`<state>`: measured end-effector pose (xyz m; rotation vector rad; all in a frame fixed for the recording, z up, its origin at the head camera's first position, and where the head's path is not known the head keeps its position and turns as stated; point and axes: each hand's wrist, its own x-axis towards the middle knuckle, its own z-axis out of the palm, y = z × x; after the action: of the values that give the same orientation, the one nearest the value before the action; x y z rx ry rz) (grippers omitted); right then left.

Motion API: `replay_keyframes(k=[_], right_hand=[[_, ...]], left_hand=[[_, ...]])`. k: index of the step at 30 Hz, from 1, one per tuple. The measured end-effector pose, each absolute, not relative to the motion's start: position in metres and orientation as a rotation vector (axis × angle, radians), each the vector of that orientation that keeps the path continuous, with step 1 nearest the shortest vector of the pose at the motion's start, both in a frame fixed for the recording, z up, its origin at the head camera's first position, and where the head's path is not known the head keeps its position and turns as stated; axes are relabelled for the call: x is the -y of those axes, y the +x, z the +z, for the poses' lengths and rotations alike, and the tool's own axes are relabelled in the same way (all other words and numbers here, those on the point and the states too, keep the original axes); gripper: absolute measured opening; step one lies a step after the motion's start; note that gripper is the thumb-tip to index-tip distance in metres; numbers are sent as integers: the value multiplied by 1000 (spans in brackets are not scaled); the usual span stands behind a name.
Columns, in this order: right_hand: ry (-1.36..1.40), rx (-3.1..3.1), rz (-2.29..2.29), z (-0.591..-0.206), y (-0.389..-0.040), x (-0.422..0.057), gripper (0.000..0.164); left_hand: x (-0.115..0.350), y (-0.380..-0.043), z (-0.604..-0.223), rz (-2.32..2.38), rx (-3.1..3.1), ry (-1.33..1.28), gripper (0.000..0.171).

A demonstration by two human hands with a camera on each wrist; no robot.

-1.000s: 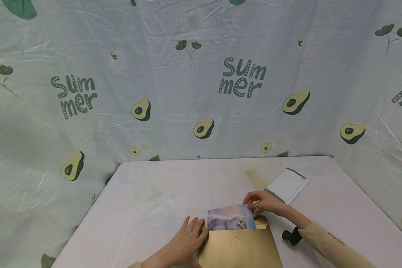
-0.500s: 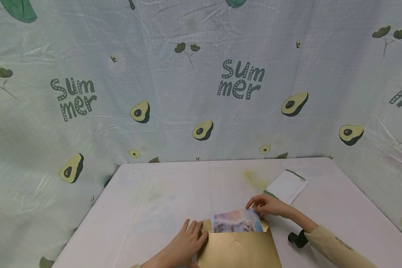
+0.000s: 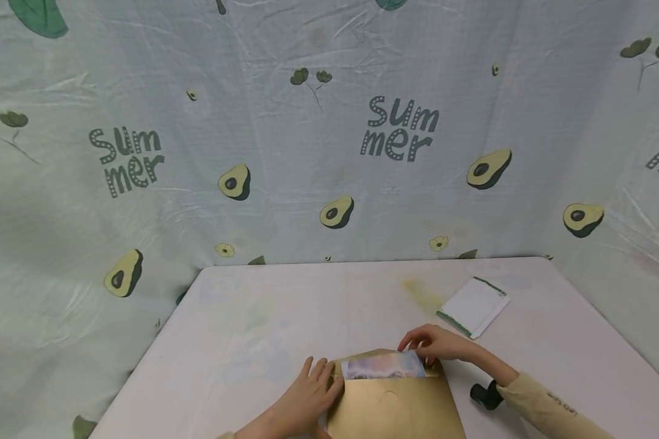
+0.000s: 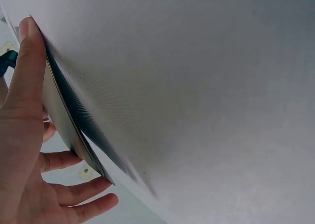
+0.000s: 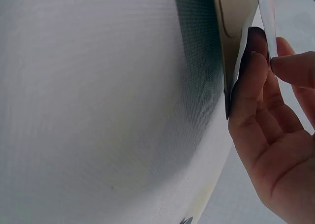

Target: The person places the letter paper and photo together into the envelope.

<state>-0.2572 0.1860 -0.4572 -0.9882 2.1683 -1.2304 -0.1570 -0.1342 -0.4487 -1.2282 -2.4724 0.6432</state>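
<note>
Gold envelope (image 3: 398,410) is lying at the near side of the table (image 3: 263,329), a bit right of the middle, with its mouth toward the far side and the flap (image 3: 376,353) folded out that way. So there's this card (image 3: 384,367) with a pinky-blue picture on it, partly in the envelope: just a strip shows past the mouth, and the rest is hidden behind the gold front.

Left hand (image 3: 306,395) is on the envelope's left edge. Fingers are pretty straight and a little spread, with the thumb lower down along the same edge. From the left wrist view, that edge sits slightly up off the table, and some fingertips touch the envelope near its far end.

Right hand (image 3: 440,343) is at the far right corner of the card, fingers bent, pinching the card between thumb and fingers. Right wrist view has the card edge-on at the thumb tip, fingers tucked in right beside the envelope; can't really tell which fingertip is doing the pressing.

Just past the right hand, on the far right, there's a white pad (image 3: 475,306) with green ends lying at an angle. A yellowish stain (image 3: 421,294) is left of it. Something small and black (image 3: 486,396) sits at the right wrist, by a tan sleeve (image 3: 549,407). Behind it all hangs a pale cloth (image 3: 285,140) printed with avocados, flowers and "summer".
</note>
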Motion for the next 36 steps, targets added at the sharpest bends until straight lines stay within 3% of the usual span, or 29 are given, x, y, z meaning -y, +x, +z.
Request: replay_keyframes(k=[6, 21, 31, 36], right_hand=[[-1091, -2102, -1213, -460, -257, -184, 38], [-1005, -2133, -1148, -459, -249, -183, 39], [-1115, -2174, -1120, -460, -245, -182, 11], [-1214, -2229, -1074, -459, -243, -181, 7]], left_hand=[[133, -156, -448, 656, 2507, -1213, 97], [132, -154, -449, 639, 2470, -1169, 98], [129, -155, -449, 639, 2521, -1177, 95], [129, -156, -448, 634, 2543, -1191, 94]])
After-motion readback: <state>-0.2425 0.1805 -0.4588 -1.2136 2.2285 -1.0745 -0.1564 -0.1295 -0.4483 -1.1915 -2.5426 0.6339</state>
